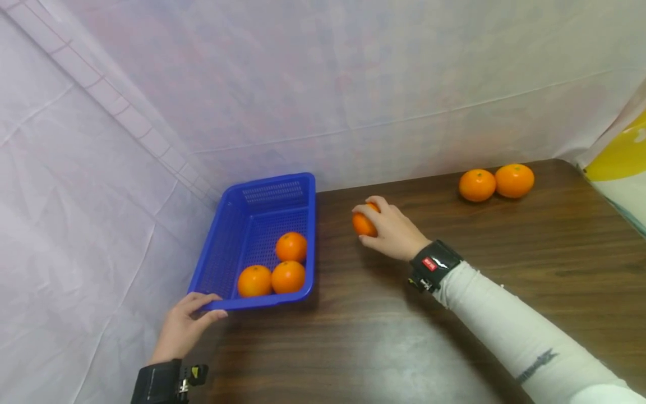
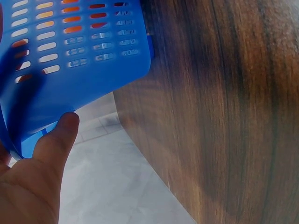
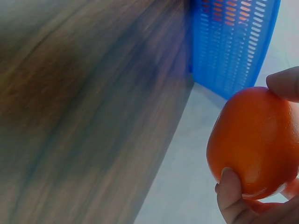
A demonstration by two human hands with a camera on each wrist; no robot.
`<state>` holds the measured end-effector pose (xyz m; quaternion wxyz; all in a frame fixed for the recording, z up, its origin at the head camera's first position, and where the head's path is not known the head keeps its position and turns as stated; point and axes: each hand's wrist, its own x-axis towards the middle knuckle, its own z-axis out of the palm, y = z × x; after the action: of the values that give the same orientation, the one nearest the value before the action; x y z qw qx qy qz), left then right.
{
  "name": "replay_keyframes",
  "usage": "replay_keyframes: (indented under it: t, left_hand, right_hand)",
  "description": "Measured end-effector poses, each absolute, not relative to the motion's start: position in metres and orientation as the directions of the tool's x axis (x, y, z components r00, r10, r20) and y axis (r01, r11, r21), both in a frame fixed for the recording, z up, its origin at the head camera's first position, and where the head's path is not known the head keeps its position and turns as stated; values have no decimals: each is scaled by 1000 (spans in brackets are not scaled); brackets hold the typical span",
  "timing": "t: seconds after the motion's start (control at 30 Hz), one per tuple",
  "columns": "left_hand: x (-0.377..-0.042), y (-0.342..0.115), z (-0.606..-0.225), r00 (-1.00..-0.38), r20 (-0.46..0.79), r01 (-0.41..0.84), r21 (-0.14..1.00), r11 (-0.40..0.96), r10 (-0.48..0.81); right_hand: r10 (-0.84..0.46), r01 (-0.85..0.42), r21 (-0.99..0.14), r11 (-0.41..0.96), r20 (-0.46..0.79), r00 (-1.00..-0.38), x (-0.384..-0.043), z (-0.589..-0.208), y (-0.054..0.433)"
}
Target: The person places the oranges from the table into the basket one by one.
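And here's the held orange [image 1: 363,224], over the wooden tabletop [image 1: 353,342] just right of the blue basket [image 1: 312,224]; its stem end is hidden, so which way it points I can't tell, but the right wrist view shows a rounded body, a touch taller than wide, its longer line running roughly top to bottom there. The basket lies mouth up, long axis running from the person's side toward the back sheet [image 1: 348,101]. To the hands: the right hand [image 1: 396,230] has it, fingers curved over the far side and thumb on the near side, spread only as wide as the fruit. The left hand [image 1: 184,325] pinches the basket's near left corner, fingers over the rim, thumb outside. Look at that skin, glossy and finely dimpled, against smooth plastic walls pierced with rows of slots and a meshed floor. Three oranges [image 1: 291,247] sit bunched toward the near right corner inside, and two more oranges [image 1: 477,186] stand side by side at the back right of the table, stem spots up. Dark-streaked brown grain carries a soft sheen, and creased pale fabric rises behind it.
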<state>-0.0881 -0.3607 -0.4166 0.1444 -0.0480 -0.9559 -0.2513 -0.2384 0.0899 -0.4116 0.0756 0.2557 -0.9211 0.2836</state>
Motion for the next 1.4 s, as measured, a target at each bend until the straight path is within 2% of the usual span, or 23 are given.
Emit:
replay_keyframes:
  t: [1.4]
  left_hand:
    - [-88, -361, -417, -950, 310, 170, 472, 865, 18]
  right_hand:
    - [-568, -652, -452, 609, 325, -756, -238, -377, 3]
